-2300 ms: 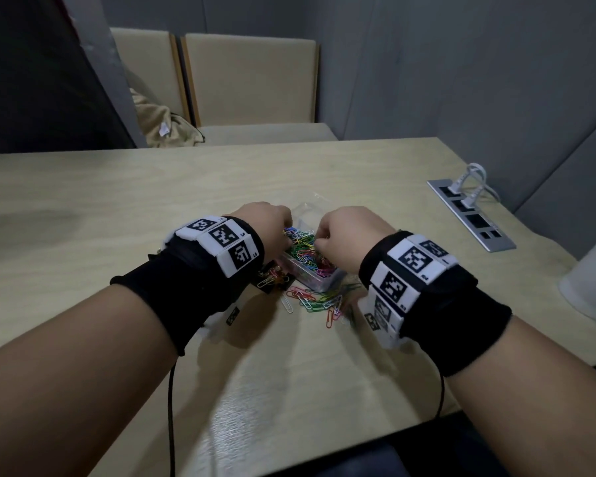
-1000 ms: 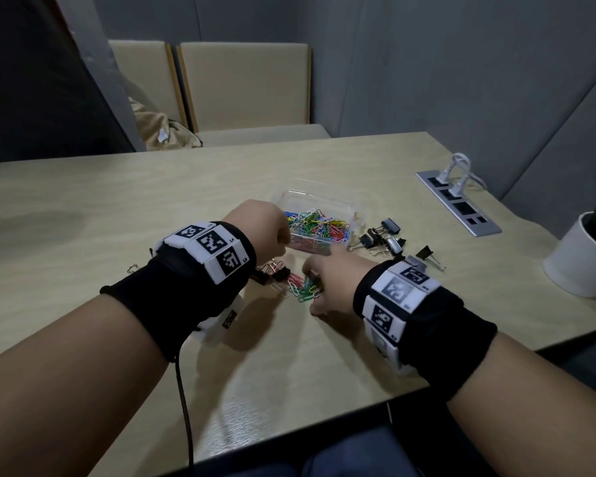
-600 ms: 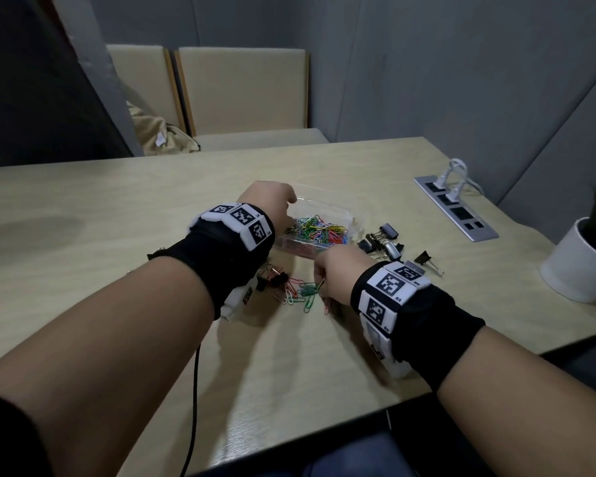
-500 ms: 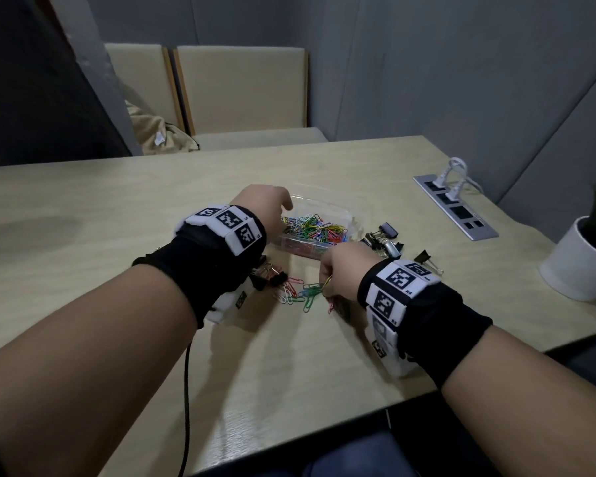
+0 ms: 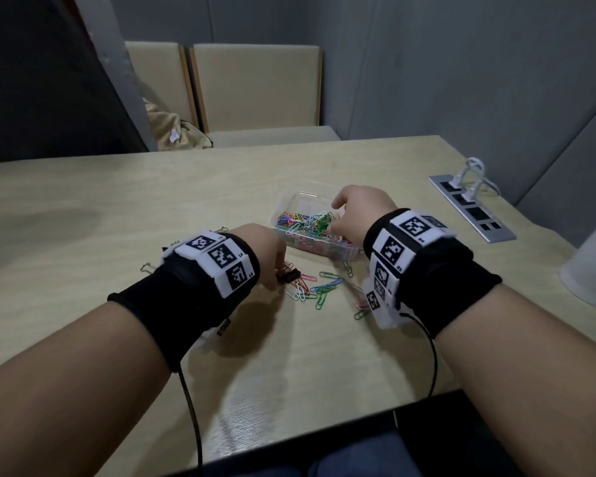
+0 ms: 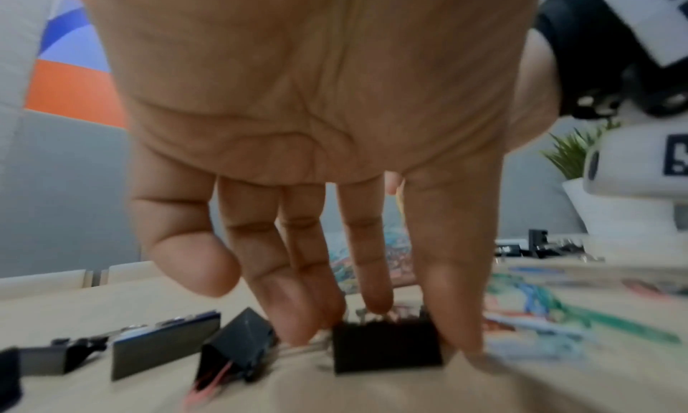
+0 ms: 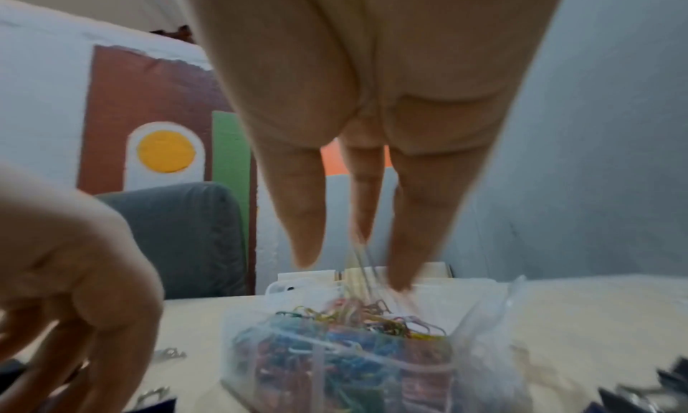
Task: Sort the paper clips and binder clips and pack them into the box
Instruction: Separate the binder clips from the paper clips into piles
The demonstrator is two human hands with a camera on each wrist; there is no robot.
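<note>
The right hand (image 5: 360, 215), fingers straight, drops coloured wire paper clips (image 7: 363, 260) into the clear plastic box (image 5: 315, 247); the left hand (image 6: 316, 142) pinches a black metal binder clip (image 6: 387, 347) on the table (image 5: 117, 208); next it probably must lift it.

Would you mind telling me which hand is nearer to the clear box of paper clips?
Right. The right hand hangs over the clear box; the left hand is beside it, on a black binder clip.

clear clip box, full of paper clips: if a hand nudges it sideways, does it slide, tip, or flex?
The box is low and wide, so it will probably slide rather than tip. Its thin clear walls likely flex under a pinch. Clips are heaped at the rim and may spill if jolted.
</note>
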